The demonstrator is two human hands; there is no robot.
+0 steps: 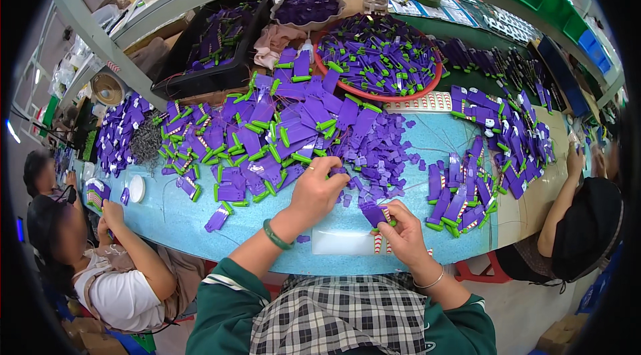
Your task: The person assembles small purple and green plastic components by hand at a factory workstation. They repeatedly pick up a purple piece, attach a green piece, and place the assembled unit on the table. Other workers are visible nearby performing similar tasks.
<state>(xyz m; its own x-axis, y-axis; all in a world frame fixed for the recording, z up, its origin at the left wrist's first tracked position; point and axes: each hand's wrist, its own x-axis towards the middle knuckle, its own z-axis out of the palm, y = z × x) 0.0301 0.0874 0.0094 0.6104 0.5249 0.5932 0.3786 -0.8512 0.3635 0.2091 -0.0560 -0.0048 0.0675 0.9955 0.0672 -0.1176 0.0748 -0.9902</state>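
My right hand [404, 235] pinches a flat purple piece with a green end [373, 214] above the table's near edge. A striped red-and-white strip [378, 243] shows just below that hand. My left hand [318, 189] is closed at the near side of a heap of small purple pieces [375, 161]; its fingertips press together, and what they hold, if anything, I cannot make out. Left of this heap spreads a big pile of purple pieces with green ends [267, 134]. Under my hands lies a white translucent sheet [340, 243].
A red-rimmed basket [437, 74] full of purple-and-green parts stands at the back, beside a black bin [167, 88]. More such parts [461, 188] lie at right. A white round lid [137, 189] sits at left. People work on both sides; a shelf bar crosses above.
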